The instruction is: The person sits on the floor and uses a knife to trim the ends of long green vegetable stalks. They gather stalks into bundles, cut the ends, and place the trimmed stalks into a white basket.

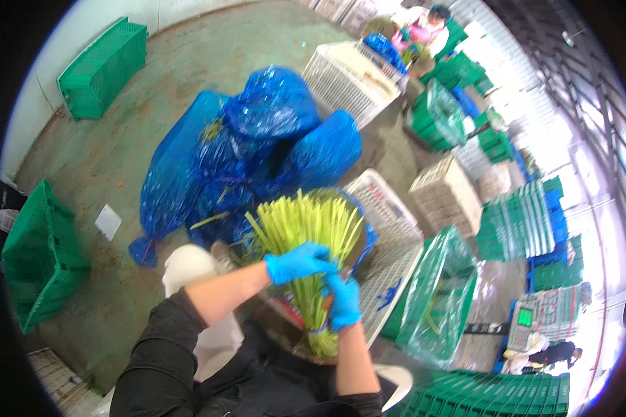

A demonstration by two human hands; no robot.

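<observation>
A thick bundle of pale green stalks (pixel 304 224) stands tilted in front of me, its cut tops fanned out away from me. A purple tie (pixel 318 329) circles it near the lower end. My left hand (pixel 300 263), in a blue glove, lies across the front of the bundle with its fingers closed on the stalks. Against the bundle's right side, a little lower, my blue-gloved right hand (pixel 342 301) has its fingers curled in; what they pinch is hidden. Both hands nearly meet at the stalks.
Blue plastic bags (pixel 271 104) are heaped just ahead. A white crate (pixel 389 278) and a green crate lined with clear plastic (pixel 435 306) stand at my right. Another green crate (pixel 45 257) lies left. A person (pixel 424 31) is at the far end among crates.
</observation>
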